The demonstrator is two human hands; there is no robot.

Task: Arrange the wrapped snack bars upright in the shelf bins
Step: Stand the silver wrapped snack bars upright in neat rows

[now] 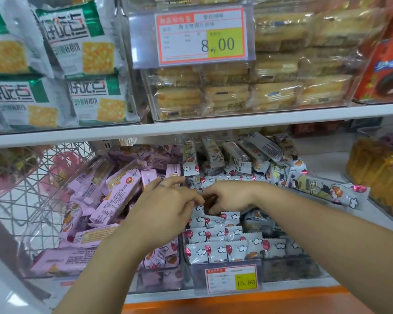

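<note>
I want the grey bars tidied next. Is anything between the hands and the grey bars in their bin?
Nothing visible: both the left hand and right hand are already on the grey bars.

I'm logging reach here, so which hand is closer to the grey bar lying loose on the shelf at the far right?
The right hand. It sits over the grey bin, with the loose grey bar off to its right. The left hand is farther away, over the pink bin's edge.

Upper shelf – green cracker bags, clear-wrapped cakes w/ 8.00 price tag; wire basket lower left.
</note>
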